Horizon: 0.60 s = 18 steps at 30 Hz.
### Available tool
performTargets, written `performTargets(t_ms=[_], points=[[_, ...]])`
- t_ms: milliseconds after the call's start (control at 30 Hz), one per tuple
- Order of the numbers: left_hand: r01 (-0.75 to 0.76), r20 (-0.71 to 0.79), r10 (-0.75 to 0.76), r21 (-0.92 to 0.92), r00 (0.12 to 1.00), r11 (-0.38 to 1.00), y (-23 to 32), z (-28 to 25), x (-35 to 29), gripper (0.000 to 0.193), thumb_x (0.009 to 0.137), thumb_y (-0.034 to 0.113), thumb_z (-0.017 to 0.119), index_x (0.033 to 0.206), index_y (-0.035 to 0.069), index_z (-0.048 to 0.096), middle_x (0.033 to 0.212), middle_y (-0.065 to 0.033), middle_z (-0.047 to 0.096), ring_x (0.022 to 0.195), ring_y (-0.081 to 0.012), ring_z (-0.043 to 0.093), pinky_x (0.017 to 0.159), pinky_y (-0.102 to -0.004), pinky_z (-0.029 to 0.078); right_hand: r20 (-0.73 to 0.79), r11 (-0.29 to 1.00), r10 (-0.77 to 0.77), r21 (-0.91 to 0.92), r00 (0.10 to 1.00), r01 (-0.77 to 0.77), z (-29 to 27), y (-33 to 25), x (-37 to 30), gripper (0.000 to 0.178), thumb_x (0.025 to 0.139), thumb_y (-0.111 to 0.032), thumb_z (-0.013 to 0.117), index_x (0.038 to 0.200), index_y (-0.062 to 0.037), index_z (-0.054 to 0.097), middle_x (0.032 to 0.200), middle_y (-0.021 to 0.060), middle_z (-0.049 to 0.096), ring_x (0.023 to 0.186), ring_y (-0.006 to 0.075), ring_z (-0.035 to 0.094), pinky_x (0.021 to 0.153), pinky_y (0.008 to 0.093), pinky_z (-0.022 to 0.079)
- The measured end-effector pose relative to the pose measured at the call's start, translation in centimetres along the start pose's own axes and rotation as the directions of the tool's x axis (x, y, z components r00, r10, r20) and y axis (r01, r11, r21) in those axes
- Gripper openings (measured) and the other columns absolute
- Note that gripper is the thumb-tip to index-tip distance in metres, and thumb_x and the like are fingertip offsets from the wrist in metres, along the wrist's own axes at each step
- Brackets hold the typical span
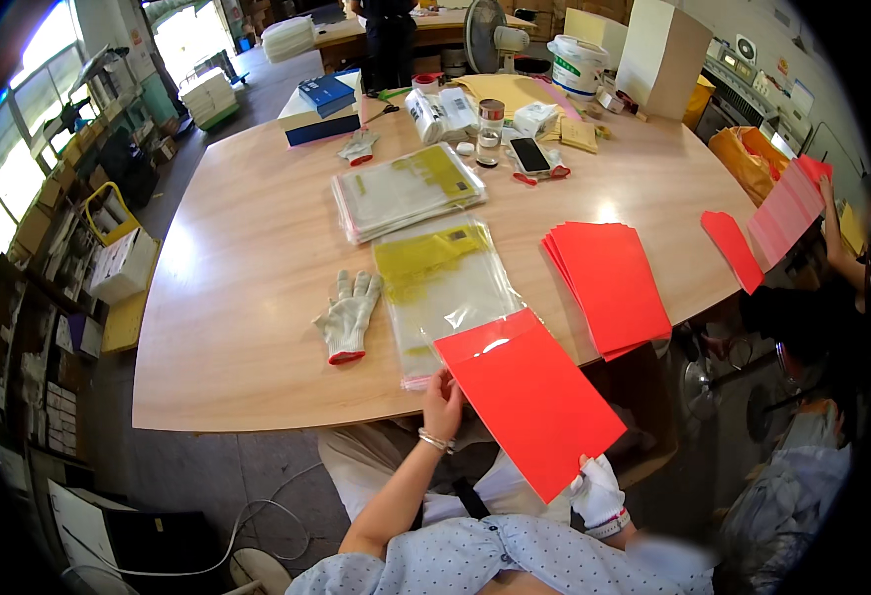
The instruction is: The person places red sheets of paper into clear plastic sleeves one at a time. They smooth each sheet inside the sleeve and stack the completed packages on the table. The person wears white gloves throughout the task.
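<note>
bare left hand [442, 409] and white-gloved right hand [597, 492] pinch a red rectangular sheet [534, 409] — flat red stack [611, 288] at its one o'clock.

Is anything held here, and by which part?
A red sheet: the left hand holds its left edge near the far corner; the right hand holds about midway along its near edge.

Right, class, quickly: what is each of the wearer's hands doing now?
Left hand: at the red sheet's left edge; grip cannot be told.
Right hand: gloved, closed on the sheet's near corner.
</note>
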<state>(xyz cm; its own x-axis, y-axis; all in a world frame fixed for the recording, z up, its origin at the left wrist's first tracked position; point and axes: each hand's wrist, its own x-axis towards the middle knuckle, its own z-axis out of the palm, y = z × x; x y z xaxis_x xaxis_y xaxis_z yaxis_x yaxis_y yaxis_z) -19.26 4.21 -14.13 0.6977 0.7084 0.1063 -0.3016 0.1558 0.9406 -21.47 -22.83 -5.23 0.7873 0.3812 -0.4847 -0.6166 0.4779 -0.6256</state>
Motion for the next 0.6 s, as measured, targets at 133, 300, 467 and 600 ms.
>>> performTargets(t_ms=[133, 300, 467, 600], points=[[0.147, 0.188, -0.135, -0.054, 0.973, 0.988, -3.6, 1.9, -2.1, 0.023, 0.085, 0.007, 0.058, 0.106, -0.002, 0.055, 0.095, -0.0104, 0.065, 0.087, -0.0157, 0.063, 0.073, -0.0293, 0.051, 0.103, 0.995, 0.094, -0.024, 0.990, -0.092, 0.1, 0.7, -1.1, 0.018, 0.094, -0.007, 0.040, 0.109, -0.0024, 0.049, 0.085, 0.0038, 0.056, 0.061, 0.0096, 0.052, 0.051, 0.0206, 0.044], [0.183, 0.356, -0.235, 0.174, 0.904, 0.968, -8.3, 0.7, -8.0, 0.024, 0.086, 0.008, 0.055, 0.108, -0.001, 0.054, 0.099, -0.0086, 0.063, 0.087, -0.0175, 0.063, 0.073, -0.0307, 0.051, 0.050, 0.985, 0.135, -0.112, 0.990, -0.129, -0.2, 2.9, -0.3, 0.021, 0.096, -0.008, 0.038, 0.115, -0.0065, 0.046, 0.093, 0.0075, 0.054, 0.070, 0.0160, 0.057, 0.059, 0.0249, 0.049], [0.037, 0.472, -0.237, 0.394, 0.849, 0.918, -9.3, -1.0, -10.2, 0.025, 0.087, 0.009, 0.052, 0.110, 0.000, 0.052, 0.104, -0.0068, 0.061, 0.088, -0.0193, 0.063, 0.073, -0.0320, 0.052, 0.149, 0.981, 0.193, -0.001, 0.970, -0.195, 0.3, 6.1, 6.2, 0.025, 0.098, -0.017, 0.034, 0.117, -0.0028, 0.043, 0.100, 0.0153, 0.061, 0.094, 0.0299, 0.062, 0.087, 0.0459, 0.050], [0.579, 0.263, -0.552, -0.033, 0.791, 0.815, -10.2, -0.7, -9.1, 0.029, 0.086, 0.012, 0.060, 0.111, -0.001, 0.052, 0.100, -0.0091, 0.062, 0.093, -0.0200, 0.061, 0.070, -0.0337, 0.053, 0.352, 0.920, 0.199, 0.255, 0.915, -0.298, 3.5, 6.4, 13.3, 0.022, 0.096, -0.015, 0.035, 0.108, 0.0009, 0.045, 0.107, 0.0264, 0.057, 0.101, 0.0369, 0.059, 0.093, 0.0471, 0.047]])
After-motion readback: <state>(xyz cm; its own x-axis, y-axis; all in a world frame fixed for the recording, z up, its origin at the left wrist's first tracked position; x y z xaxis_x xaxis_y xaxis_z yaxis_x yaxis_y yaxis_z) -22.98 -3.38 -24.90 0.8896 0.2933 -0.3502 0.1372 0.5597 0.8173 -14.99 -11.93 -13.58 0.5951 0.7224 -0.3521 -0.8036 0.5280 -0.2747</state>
